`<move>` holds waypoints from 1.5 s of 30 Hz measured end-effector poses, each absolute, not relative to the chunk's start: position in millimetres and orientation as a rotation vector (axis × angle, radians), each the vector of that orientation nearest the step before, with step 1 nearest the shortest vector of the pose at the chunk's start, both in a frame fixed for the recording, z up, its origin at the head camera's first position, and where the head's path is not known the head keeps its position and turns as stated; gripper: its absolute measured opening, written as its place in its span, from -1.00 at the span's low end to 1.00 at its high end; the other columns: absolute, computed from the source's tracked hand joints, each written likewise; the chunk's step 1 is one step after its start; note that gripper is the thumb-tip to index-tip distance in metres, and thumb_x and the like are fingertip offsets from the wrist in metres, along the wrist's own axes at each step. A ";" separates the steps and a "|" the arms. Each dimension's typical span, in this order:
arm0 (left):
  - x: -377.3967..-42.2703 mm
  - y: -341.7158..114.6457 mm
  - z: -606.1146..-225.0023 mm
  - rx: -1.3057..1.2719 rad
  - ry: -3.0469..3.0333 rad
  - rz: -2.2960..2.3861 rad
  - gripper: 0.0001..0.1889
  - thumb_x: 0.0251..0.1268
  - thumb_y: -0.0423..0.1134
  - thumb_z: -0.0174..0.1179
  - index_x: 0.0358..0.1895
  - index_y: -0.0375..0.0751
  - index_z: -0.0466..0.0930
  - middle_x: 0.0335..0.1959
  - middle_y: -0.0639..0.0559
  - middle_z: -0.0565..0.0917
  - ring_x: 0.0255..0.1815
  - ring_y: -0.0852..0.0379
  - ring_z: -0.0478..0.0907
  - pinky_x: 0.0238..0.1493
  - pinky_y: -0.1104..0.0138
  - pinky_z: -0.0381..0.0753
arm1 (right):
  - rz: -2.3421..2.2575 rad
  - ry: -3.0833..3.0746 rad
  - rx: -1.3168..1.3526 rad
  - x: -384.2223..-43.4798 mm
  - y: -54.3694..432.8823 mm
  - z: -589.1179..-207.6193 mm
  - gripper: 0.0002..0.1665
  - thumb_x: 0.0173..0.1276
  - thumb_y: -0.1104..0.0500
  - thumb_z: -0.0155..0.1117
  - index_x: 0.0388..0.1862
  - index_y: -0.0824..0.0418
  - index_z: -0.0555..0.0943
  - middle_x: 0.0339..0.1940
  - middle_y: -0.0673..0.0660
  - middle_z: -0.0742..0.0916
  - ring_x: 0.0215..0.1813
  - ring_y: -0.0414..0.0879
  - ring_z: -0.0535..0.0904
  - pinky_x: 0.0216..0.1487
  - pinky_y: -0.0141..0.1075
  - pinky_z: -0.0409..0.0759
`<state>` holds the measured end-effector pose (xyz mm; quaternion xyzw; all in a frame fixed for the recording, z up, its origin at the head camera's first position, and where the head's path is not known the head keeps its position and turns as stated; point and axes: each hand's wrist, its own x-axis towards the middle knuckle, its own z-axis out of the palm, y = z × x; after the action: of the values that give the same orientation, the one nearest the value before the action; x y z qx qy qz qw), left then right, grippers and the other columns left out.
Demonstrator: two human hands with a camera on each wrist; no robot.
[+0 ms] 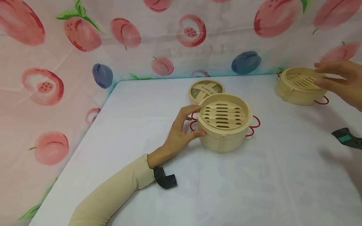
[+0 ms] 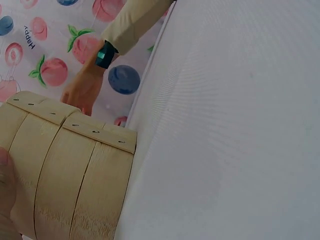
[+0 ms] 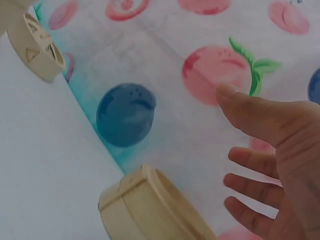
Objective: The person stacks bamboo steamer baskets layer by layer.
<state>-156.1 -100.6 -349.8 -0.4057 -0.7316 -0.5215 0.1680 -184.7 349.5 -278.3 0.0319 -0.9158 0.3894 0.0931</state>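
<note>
Two stacked bamboo steamer baskets [image 1: 222,138] with red loop handles stand at the middle of the table, the top one showing its slatted floor. My left hand [image 1: 181,128] grips the stack's left side, thumb on the front wall and fingers at the rim. In the left wrist view the stack's wall [image 2: 75,175] fills the lower left. At the far right another bamboo steamer basket [image 1: 297,94] sits on the table. Beside its right rim is my right hand [image 1: 343,81], fingers spread and holding nothing; the right wrist view shows it apart from that basket [image 3: 150,210].
Behind the stack lies a round woven bamboo lid [image 1: 206,89], partly hidden by it. A white cloth covers the table [image 1: 135,125]. Fruit-print fabric [image 1: 158,40] hangs along the back and left edges.
</note>
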 end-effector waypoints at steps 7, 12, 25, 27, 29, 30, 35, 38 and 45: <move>-157.2 -101.7 -349.3 -1.140 -2.091 -1.476 -0.20 0.06 0.21 0.25 0.31 -0.19 0.32 0.27 -0.02 0.38 0.17 0.03 0.35 -0.03 0.08 0.42 | 1.110 -2.660 -0.063 -191.7 365.1 -296.8 -0.53 0.41 0.07 0.19 0.27 -0.19 0.42 0.53 -0.04 0.17 0.53 -0.17 -0.13 0.44 -0.08 -0.12; -158.3 -100.5 -349.8 -1.138 -2.083 -1.489 -0.21 0.07 0.20 0.26 0.31 -0.19 0.32 0.26 -0.02 0.38 0.15 0.03 0.36 -0.04 0.08 0.42 | 1.062 -2.726 -0.183 -194.5 374.1 -307.8 -0.34 0.39 -0.04 0.18 0.45 -0.02 0.31 0.57 -0.01 -0.11 0.54 -0.08 -0.35 0.41 0.01 -0.13; -159.8 -100.1 -352.9 -1.153 -2.090 -1.503 -0.27 0.11 0.01 0.35 0.32 -0.18 0.31 0.26 -0.02 0.38 0.13 0.03 0.35 -0.02 0.04 0.41 | 1.184 -2.771 -0.327 -197.4 387.1 -345.2 -0.22 0.34 -0.21 0.16 0.49 -0.34 0.11 0.57 -0.09 -0.18 0.52 0.17 -0.28 0.39 0.13 -0.08; -159.3 -100.0 -352.5 -1.150 -2.095 -1.499 -0.26 0.11 0.09 0.31 0.32 -0.17 0.31 0.26 -0.02 0.38 0.13 0.03 0.35 -0.02 0.05 0.41 | 1.178 -2.787 -0.353 -196.0 387.1 -345.7 -0.23 0.34 -0.24 0.14 0.49 -0.36 0.12 0.56 -0.05 -0.24 0.51 0.19 -0.34 0.38 0.19 -0.21; -159.1 -100.0 -352.5 -1.147 -2.100 -1.494 -0.23 0.11 0.18 0.26 0.32 -0.17 0.31 0.26 -0.01 0.38 0.12 0.04 0.35 -0.02 0.05 0.41 | 1.164 -2.796 -0.373 -194.3 386.9 -345.9 -0.23 0.34 -0.26 0.14 0.49 -0.33 0.14 0.55 -0.02 -0.26 0.51 0.19 -0.36 0.36 0.23 -0.32; -159.0 -99.9 -352.6 -1.145 -2.103 -1.491 -0.22 0.10 0.21 0.24 0.33 -0.17 0.31 0.26 0.00 0.38 0.12 0.04 0.35 -0.02 0.06 0.41 | 1.157 -2.795 -0.378 -193.8 386.9 -346.1 -0.24 0.33 -0.27 0.14 0.48 -0.33 0.17 0.55 -0.01 -0.25 0.51 0.19 -0.37 0.36 0.24 -0.36; -159.2 -100.2 -353.6 -1.142 -2.103 -1.486 -0.21 0.10 0.23 0.24 0.33 -0.16 0.31 0.26 0.00 0.38 0.11 0.04 0.35 -0.03 0.05 0.41 | 1.171 -2.762 -0.427 -193.0 386.4 -349.4 -0.33 0.29 -0.31 0.15 0.37 -0.46 0.23 0.56 -0.05 -0.17 0.51 0.20 -0.23 0.39 0.18 -0.16; -159.0 -100.3 -353.6 -1.148 -2.099 -1.487 -0.21 0.10 0.23 0.24 0.33 -0.16 0.31 0.26 0.00 0.38 0.11 0.04 0.35 -0.04 0.04 0.40 | 1.190 -2.745 -0.468 -192.9 386.0 -351.2 -0.41 0.26 -0.33 0.15 0.25 -0.57 0.23 0.56 -0.10 -0.13 0.51 0.21 -0.15 0.39 0.12 0.03; -158.8 -100.7 -353.5 -1.156 -2.093 -1.491 -0.21 0.10 0.23 0.23 0.33 -0.15 0.31 0.26 0.00 0.38 0.11 0.04 0.35 -0.04 0.05 0.40 | 1.226 -2.732 -0.472 -193.0 382.4 -349.6 -0.56 0.22 -0.36 0.17 0.00 -0.62 0.20 0.57 0.01 -0.11 0.50 0.25 -0.18 0.33 0.22 0.03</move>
<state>-158.8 -100.7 -353.5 -0.4048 -0.7331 -0.5221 0.1614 -193.0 382.4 -349.6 -0.1556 -0.8999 0.4037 0.0548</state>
